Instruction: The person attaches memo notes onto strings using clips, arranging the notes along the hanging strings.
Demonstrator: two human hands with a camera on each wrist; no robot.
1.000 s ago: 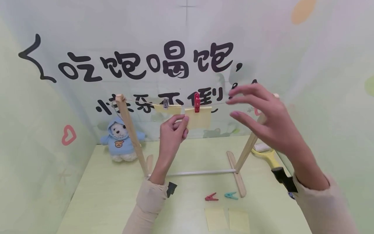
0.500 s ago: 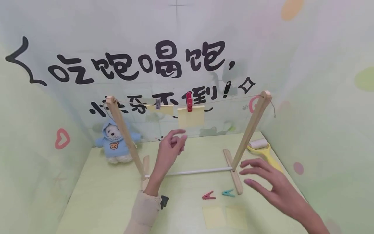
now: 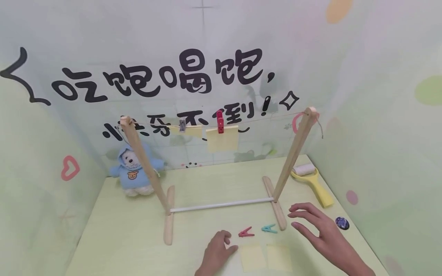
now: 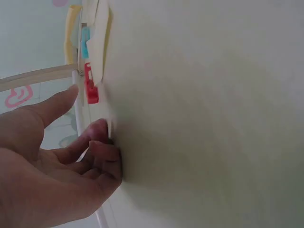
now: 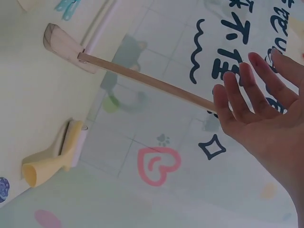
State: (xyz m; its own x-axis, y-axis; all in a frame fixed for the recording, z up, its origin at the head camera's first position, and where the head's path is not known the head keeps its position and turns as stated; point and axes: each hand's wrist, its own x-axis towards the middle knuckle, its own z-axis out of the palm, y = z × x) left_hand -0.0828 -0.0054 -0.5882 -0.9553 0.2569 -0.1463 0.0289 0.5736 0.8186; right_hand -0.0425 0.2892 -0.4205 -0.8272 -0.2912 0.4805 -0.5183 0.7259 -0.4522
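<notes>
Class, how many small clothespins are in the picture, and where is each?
4: a grey clothespin and a red clothespin clipped on the thin string; a second red clothespin and a turquoise clothespin on the pale green table. None seem hidden.

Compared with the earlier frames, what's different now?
The left hand has let go of the paper under the hanging red clip and come down near the loose red clip. The right hand has lowered too. The grey clip, teal clip and plush toy stayed put.
</notes>
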